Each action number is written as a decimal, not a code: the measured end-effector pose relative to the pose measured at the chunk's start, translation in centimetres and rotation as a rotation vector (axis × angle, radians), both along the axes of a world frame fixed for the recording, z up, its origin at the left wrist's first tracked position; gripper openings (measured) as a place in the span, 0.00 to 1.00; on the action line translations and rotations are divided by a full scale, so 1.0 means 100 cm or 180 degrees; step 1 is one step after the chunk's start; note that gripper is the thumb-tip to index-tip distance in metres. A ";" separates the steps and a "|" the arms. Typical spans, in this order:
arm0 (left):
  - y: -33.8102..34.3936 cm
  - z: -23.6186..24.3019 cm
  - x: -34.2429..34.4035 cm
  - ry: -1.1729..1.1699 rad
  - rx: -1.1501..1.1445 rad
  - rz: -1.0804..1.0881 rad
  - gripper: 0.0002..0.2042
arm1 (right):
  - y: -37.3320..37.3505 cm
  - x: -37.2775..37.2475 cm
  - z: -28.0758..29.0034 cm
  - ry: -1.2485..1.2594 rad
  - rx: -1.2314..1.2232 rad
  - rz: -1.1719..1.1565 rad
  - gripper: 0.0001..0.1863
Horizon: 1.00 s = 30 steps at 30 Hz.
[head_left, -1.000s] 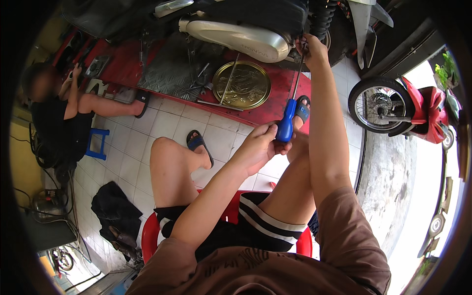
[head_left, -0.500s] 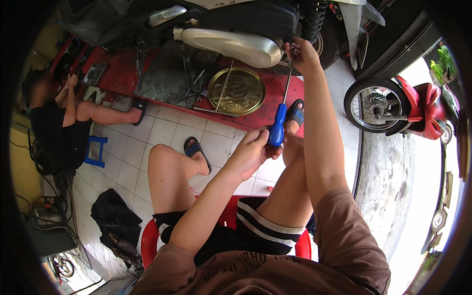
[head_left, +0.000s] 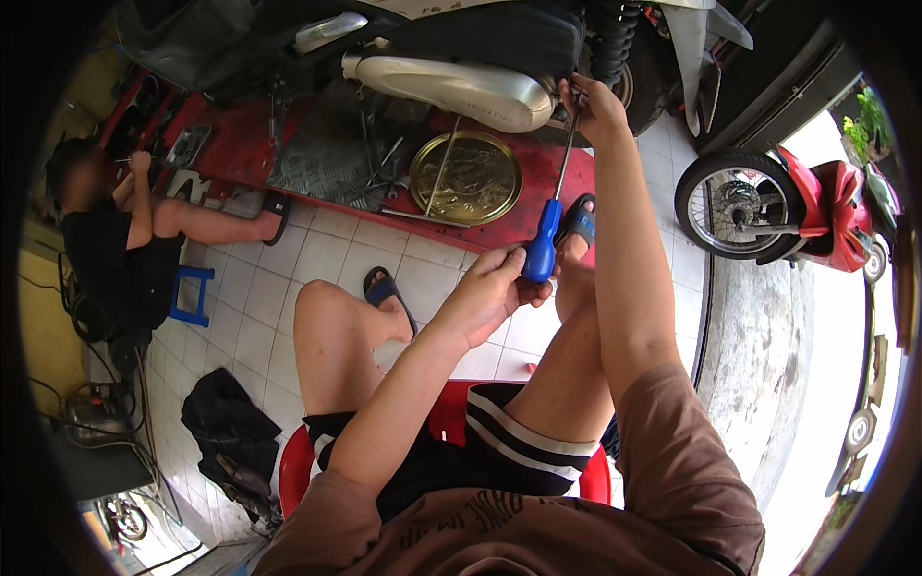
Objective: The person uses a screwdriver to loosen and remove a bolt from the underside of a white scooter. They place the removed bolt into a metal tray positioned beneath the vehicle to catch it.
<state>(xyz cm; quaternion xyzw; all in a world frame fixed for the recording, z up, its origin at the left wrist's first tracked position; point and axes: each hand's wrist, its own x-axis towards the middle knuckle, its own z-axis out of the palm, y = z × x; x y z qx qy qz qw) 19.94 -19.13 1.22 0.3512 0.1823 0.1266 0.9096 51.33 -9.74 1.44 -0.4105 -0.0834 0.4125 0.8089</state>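
I sit on a red stool [head_left: 293,470] facing a scooter on a red lift platform [head_left: 538,206]. My left hand [head_left: 495,293] grips the blue handle of a long screwdriver [head_left: 543,245]. Its steel shaft runs up to the rear of the silver engine cover [head_left: 451,86]. My right hand [head_left: 595,110] reaches far forward and pinches the shaft near its tip, beside the black rear shock spring [head_left: 610,38]. The tip itself is hidden by my fingers.
A round brass-coloured tray [head_left: 466,178] lies on the platform with loose tools beside it. Another person [head_left: 115,250] in black sits at the left by a blue stool [head_left: 192,298]. A red scooter [head_left: 778,206] is parked on the right. Black cloth [head_left: 226,432] lies on the tiled floor.
The view has shifted slightly; both hands keep hold of the screwdriver, which stays pointed at the engine's rear. The left hand has turned a little on the handle.
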 end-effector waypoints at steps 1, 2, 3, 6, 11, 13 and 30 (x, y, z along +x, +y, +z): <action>0.000 -0.001 -0.001 -0.0009 -0.0005 -0.0031 0.16 | -0.001 0.001 -0.003 -0.0014 -0.0006 0.0035 0.09; 0.003 -0.002 -0.002 -0.0019 -0.0010 -0.0063 0.16 | -0.001 0.003 -0.005 -0.0028 -0.0013 0.0070 0.08; 0.006 -0.003 -0.002 -0.0029 -0.0015 -0.0095 0.16 | -0.001 0.006 -0.006 -0.0043 -0.0019 0.0105 0.08; 0.020 -0.011 -0.015 0.0029 0.0127 -0.0273 0.16 | 0.001 0.002 -0.016 0.0044 -0.0275 -0.0062 0.07; 0.062 -0.054 -0.050 0.0704 0.0235 -0.0424 0.16 | 0.015 -0.045 -0.096 -0.1187 -0.1999 0.0179 0.06; 0.072 -0.068 -0.064 0.0828 -0.0014 -0.0344 0.16 | 0.023 -0.064 -0.129 -0.1696 -0.2665 0.0658 0.05; 0.051 -0.062 -0.084 0.1346 0.1626 -0.1174 0.12 | 0.005 -0.124 -0.082 -0.1412 -0.2487 0.1915 0.05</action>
